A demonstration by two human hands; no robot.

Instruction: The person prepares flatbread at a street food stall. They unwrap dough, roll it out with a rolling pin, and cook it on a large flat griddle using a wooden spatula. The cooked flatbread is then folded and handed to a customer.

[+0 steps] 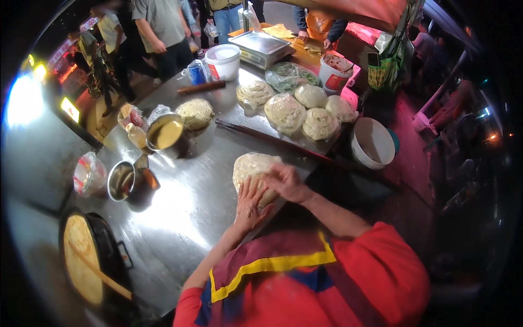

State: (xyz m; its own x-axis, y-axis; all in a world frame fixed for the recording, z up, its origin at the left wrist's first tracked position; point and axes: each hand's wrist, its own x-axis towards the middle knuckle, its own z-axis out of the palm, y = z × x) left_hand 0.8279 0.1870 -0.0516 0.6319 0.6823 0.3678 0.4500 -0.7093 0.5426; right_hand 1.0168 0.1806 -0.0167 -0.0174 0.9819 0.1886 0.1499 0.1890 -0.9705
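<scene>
On the steel worktop (185,207), near its front edge, lies a flattened round of dough (251,166). Left hand (249,203): fingers spread and extended, palm down, pressed flat on the near edge of the dough. Right hand (286,182): fingers curved and partly closed, resting on top of the dough just beside the left hand. A long dark rolling pin (272,140) lies just behind the dough. Further back sit coiled dough rounds (305,111). At far left, a pancake rests on a black griddle (111,250).
</scene>
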